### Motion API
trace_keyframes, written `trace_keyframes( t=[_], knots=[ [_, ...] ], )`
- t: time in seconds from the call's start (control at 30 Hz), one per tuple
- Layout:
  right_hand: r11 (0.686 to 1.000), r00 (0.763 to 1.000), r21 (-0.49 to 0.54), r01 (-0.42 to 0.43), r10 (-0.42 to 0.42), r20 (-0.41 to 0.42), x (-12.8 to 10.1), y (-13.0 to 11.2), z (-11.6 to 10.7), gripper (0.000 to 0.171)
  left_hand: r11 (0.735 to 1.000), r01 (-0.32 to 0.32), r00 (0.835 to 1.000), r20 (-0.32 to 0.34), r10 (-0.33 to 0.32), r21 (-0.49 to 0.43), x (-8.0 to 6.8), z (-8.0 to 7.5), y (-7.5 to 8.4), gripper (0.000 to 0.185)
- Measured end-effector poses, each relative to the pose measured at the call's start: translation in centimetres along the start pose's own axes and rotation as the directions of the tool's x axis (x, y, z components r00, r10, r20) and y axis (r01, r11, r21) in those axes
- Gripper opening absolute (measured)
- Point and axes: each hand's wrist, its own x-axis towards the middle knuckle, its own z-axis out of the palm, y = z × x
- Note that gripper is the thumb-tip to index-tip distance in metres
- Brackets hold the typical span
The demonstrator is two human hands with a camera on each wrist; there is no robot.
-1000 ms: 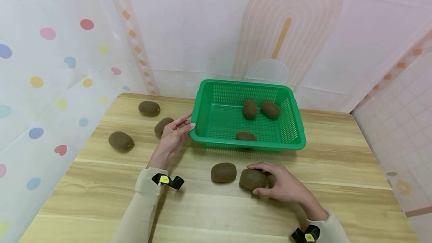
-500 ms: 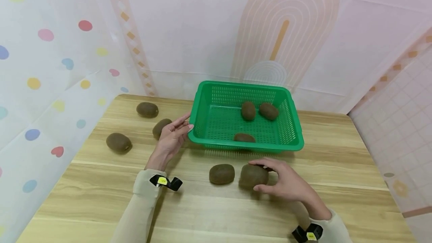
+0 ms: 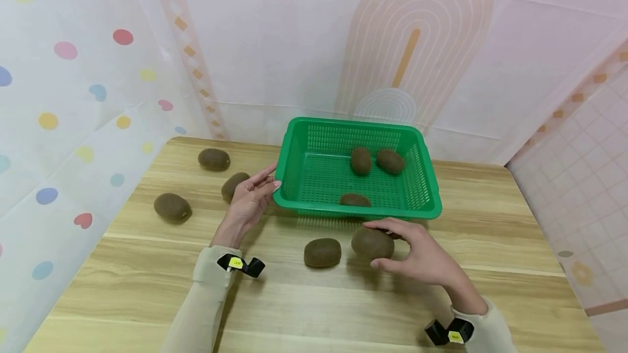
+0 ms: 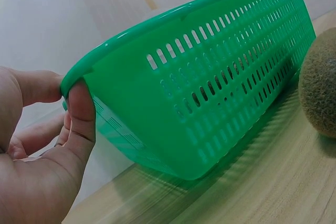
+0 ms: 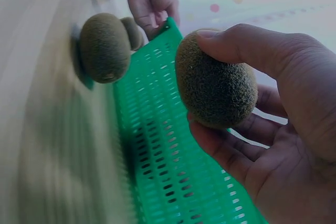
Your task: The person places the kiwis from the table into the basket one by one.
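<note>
My right hand (image 3: 417,255) grips a brown kiwi (image 3: 372,242) (image 5: 215,93), lifted just off the wooden table (image 3: 314,309) in front of the green basket (image 3: 314,129). My left hand (image 3: 250,195) pinches the basket's near-left corner rim (image 4: 73,77) between thumb and fingers. Three kiwis lie inside the basket, one of them (image 3: 355,200) against the near wall. Another kiwi (image 3: 322,252) (image 5: 104,48) rests on the table just left of the held one.
Three more kiwis lie on the table's left part: one far back (image 3: 213,159), one (image 3: 233,186) behind my left hand, one (image 3: 171,207) near the left edge. Patterned curtains close the table in at the back and both sides.
My right hand has picked the kiwi up off the table and carried it a little toward the basket's front wall. The left hand has stayed on the basket's corner.
</note>
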Motion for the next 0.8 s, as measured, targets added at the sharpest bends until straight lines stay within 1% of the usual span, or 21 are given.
trace_keyframes(
  t=[0.23,0.47,0.6,0.8],
  knots=[
    [1.000,0.999,-0.001,0.028,-0.028,-0.044,0.6,-0.5,-1.0,0.059,1.000,0.002,1.000,0.003,-0.002,0.003,-0.1,0.0,0.1,0.063],
    [0.998,0.995,0.026,0.056,-0.054,-0.085,1.4,-0.9,-1.9,0.060,1.000,-0.006,1.000,0.004,0.006,-0.003,-0.1,0.1,0.1,0.062],
    [0.997,0.993,0.045,0.060,-0.055,-0.106,1.8,-0.9,-2.5,0.061,1.000,-0.006,1.000,0.004,0.006,-0.002,-0.1,0.1,0.1,0.063],
    [0.994,0.990,0.100,0.037,-0.023,-0.142,2.4,-0.6,-3.5,0.063,1.000,-0.007,1.000,0.004,0.007,-0.001,-0.1,0.0,0.0,0.063]
  ],
)
